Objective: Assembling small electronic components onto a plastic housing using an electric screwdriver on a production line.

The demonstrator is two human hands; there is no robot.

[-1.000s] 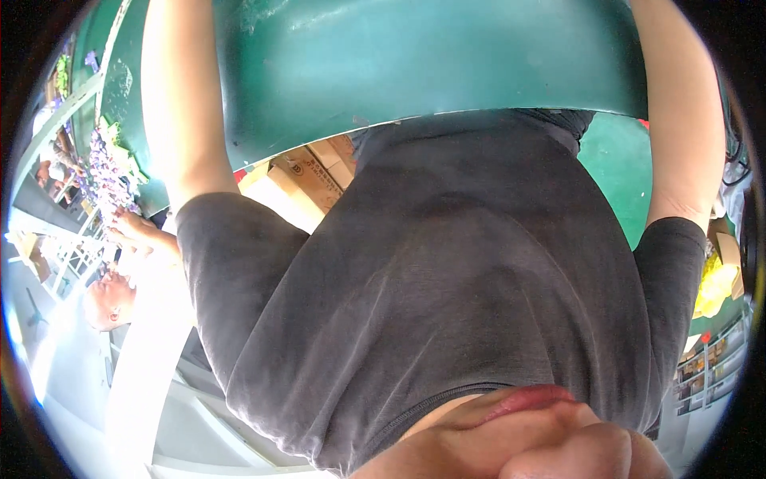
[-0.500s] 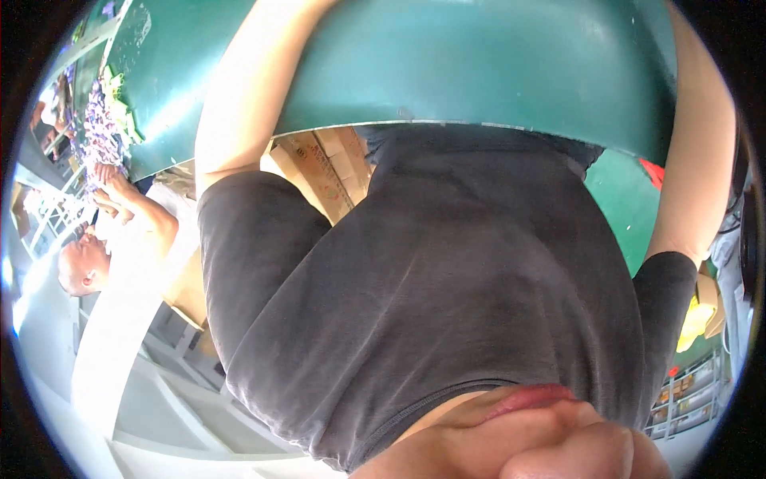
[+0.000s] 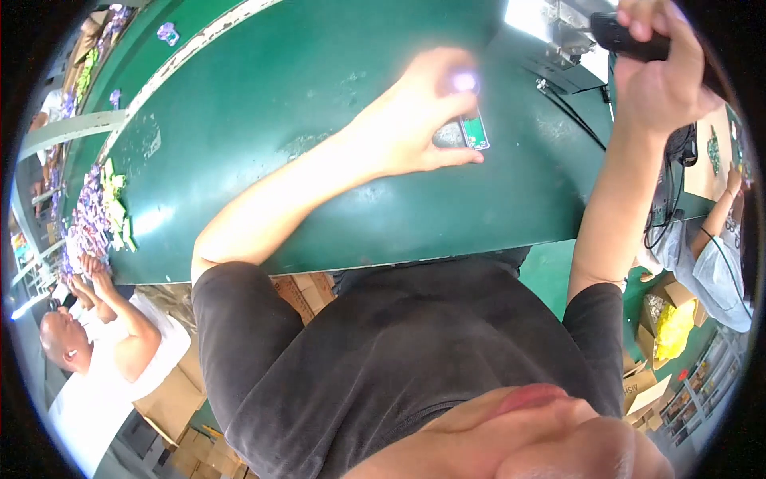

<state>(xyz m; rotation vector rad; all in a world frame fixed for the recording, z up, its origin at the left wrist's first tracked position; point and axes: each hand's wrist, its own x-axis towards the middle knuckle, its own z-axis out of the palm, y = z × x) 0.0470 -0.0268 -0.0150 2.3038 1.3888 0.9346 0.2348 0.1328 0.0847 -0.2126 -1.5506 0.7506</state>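
My left hand [image 3: 427, 112] is over the green table, its thumb and fingers curved around the ends of a small green circuit board [image 3: 475, 132] in a pale, clear-edged case. The fingers cover the board's upper end, where a bright whitish-purple light [image 3: 464, 81] glows. Raised at the upper right, my right hand [image 3: 662, 76] is closed around a black-handled tool [image 3: 634, 38]. A thin shaft points left from the handle; its exact kind is hard to make out.
A metal machine [image 3: 558, 52] with black cables [image 3: 574, 116] stands at the far right of the table [image 3: 319, 231]. At left, a co-worker's hands [image 3: 94, 271] touch a pile of purple and yellow-green pieces [image 3: 100, 211]. Another person's arm [image 3: 718, 211] shows at right, near cardboard boxes [image 3: 646, 391].
Both hands have come into view, and more of the table and machine shows. The circuit board and the black-handled tool are now visible. The camera view has shifted.
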